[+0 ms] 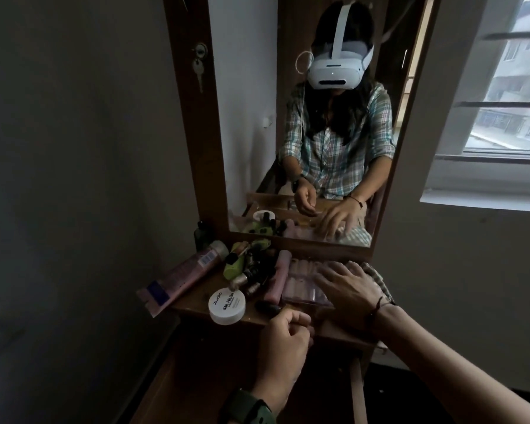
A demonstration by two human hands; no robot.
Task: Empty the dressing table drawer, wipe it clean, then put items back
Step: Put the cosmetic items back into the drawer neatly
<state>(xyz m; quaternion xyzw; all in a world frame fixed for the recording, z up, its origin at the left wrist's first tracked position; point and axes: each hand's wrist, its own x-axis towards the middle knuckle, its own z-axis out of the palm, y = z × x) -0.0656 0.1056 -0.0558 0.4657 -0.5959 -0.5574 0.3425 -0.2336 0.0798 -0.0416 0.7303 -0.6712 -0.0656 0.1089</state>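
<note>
Head view: right hand (351,293) fingers spread on clear box (303,286); left hand (283,339) fisted beside jar (227,306).

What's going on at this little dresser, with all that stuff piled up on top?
A person is sorting cosmetics at a dressing table. The right hand rests flat on a clear plastic case, beside a checked cloth. The left hand is curled loosely near the table's front edge; whether it holds anything is unclear. A pink tube, a nail polish tub and small bottles crowd the top. The drawer below is open.
</note>
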